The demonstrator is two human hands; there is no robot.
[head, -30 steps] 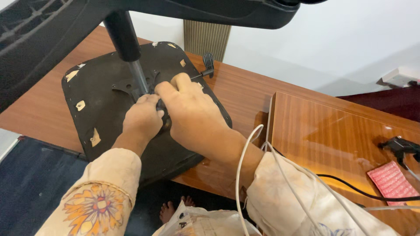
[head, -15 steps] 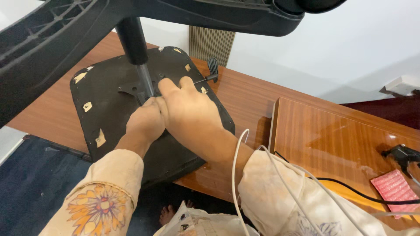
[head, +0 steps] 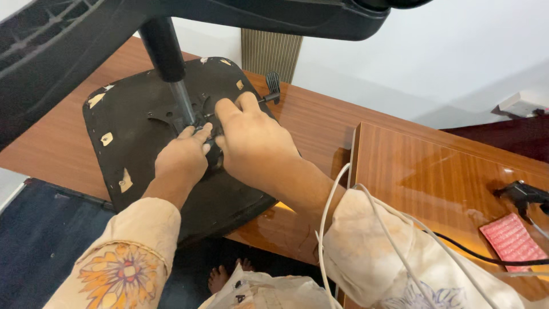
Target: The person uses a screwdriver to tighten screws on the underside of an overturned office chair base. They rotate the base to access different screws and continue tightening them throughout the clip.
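A: Where the view starts, at its bottom edge, we see our two sleeves, pale cloth with an orange flower on the left one, and a white cord looping over the right forearm. Bare toes show below, on the dark floor under the desk edge.

B: And the hands?

A: Our left hand lies on the seat, fingers curled together around the dark metal fitting at the foot of the post. Our right hand lies just beside it, touching it, fingers close together and pressed down on the same fitting. Whether either hand truly grips it, we cannot tell; the fingertips are hidden.

B: Where does the seat lie?

A: Upside down on the desk, its black underside up, pale torn patches near its edges, its near corner hanging over the desk's edge. The post rises from its middle to the chair base, which crosses the top of the view. A small black lever sticks out past our right hand.

B: The surface?

A: Glossy reddish-brown wood, with a raised panel to the right. On it lie a red pad and a black cable.

B: Beyond?

A: A ribbed tan panel behind the seat, then white wall.
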